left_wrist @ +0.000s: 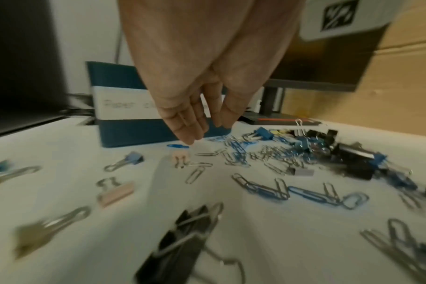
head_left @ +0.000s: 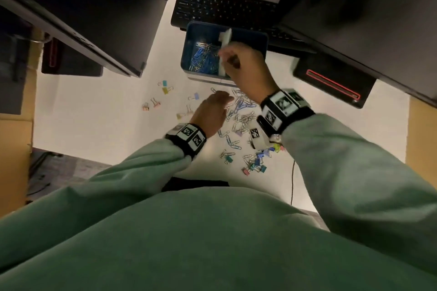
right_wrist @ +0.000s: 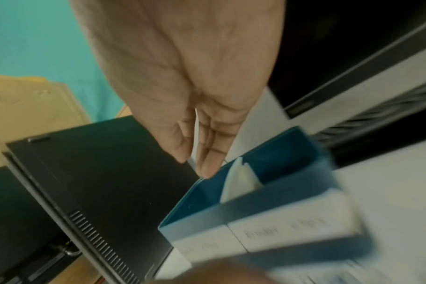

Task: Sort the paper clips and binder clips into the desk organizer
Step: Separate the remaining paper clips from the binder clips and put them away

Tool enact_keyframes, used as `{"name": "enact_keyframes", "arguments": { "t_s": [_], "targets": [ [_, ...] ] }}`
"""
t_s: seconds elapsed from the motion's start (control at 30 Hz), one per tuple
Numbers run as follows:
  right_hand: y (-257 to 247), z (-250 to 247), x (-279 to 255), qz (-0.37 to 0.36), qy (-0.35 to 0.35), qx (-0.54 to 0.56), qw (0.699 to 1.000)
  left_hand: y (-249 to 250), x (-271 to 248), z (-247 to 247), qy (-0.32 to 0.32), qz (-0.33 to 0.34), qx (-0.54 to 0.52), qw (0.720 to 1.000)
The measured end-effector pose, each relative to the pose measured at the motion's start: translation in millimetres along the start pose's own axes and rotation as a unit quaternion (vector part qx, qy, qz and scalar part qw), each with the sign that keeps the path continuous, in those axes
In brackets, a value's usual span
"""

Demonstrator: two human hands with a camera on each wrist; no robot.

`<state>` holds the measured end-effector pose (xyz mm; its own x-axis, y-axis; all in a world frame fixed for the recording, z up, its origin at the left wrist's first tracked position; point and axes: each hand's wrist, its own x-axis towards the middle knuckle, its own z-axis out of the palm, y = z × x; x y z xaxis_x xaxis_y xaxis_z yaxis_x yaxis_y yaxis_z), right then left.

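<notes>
Hovering over blue plastic desk organizer [head_left: 260, 38], right hand [head_left: 246, 61] pinches thin pale item, likely paper clip. Left hand [head_left: 210, 113] relaxed, empty, above silver and blue paper clips [head_left: 241, 113] on white bench [head_left: 94, 113]. Risk: drop near white divider [head_left: 224, 38] lands in wrong compartment; pastel binder clips [head_left: 255, 165] unsorted.

The desk organizer [head_left: 250, 38] is open at the top; a white divider [head_left: 224, 40] splits it, and the left compartment holds paper clips [head_left: 203, 59]. Two black monitors [head_left: 78, 7] overhang the worktop [head_left: 94, 111] on either side, leaving a lane between them. A keyboard [head_left: 222, 4] blocks the far side. Scattered binder clips [head_left: 255, 168] and loose clips cover the near approach.
</notes>
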<state>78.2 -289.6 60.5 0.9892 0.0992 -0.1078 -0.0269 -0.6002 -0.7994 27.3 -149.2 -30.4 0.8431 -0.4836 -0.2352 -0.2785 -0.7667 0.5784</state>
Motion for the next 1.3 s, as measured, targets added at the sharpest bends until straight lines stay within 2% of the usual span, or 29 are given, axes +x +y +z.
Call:
{"name": "enact_keyframes", "arguments": {
  "t_s": [0.1,0.17,0.23,0.3,0.43,0.57,0.7,0.77,0.87,0.93,1.0,1.07,1.13,1.2,1.23,1.3],
  "targets": [
    [29,-4,-44,0.043,-0.012,-0.028,0.999,15,17,13,-0.019,0.060,0.080,0.995],
    [56,2,-65,0.064,-0.024,-0.095,0.993,16,21,24,-0.049,0.089,0.155,0.983],
    [80,12,-78,0.073,-0.028,-0.170,0.982,8,18,30,-0.081,0.089,0.203,0.972],
    [97,18,-86,0.082,-0.046,-0.211,0.973,-1,9,30,-0.084,0.090,0.189,0.974],
    [126,15,-97,0.081,-0.049,-0.258,0.962,-22,-18,32,-0.062,0.157,0.150,0.974],
    [130,4,-105,0.113,-0.036,-0.280,0.953,-28,-29,28,-0.026,0.100,0.135,0.985],
    [115,17,-97,0.042,-0.058,-0.259,0.963,-27,-24,12,0.035,0.025,0.138,0.989],
    [104,30,-89,0.042,-0.084,-0.242,0.966,-32,-23,7,0.063,0.005,0.136,0.989],
    [95,48,-80,0.068,-0.137,-0.253,0.955,-36,-30,9,0.069,0.027,0.154,0.985],
    [95,55,-83,0.059,-0.180,-0.272,0.943,-36,-39,14,0.052,0.043,0.176,0.982],
    [97,55,-92,0.036,-0.204,-0.259,0.943,-41,-47,14,0.048,0.044,0.193,0.979],
    [103,47,-99,0.022,-0.160,-0.254,0.954,-49,-55,9,0.060,0.038,0.200,0.977],
    [111,36,-94,0.069,-0.092,-0.285,0.952,-56,-59,2,0.072,0.035,0.198,0.977],
    [115,29,-85,0.135,-0.107,-0.314,0.934,-56,-54,-4,0.070,0.037,0.193,0.978],
    [115,29,-82,0.140,-0.129,-0.324,0.927,-55,-47,-6,0.066,0.038,0.194,0.978],
    [111,36,-83,0.105,-0.156,-0.332,0.924,-51,-31,-11,0.060,0.029,0.200,0.977]
  ]
}}
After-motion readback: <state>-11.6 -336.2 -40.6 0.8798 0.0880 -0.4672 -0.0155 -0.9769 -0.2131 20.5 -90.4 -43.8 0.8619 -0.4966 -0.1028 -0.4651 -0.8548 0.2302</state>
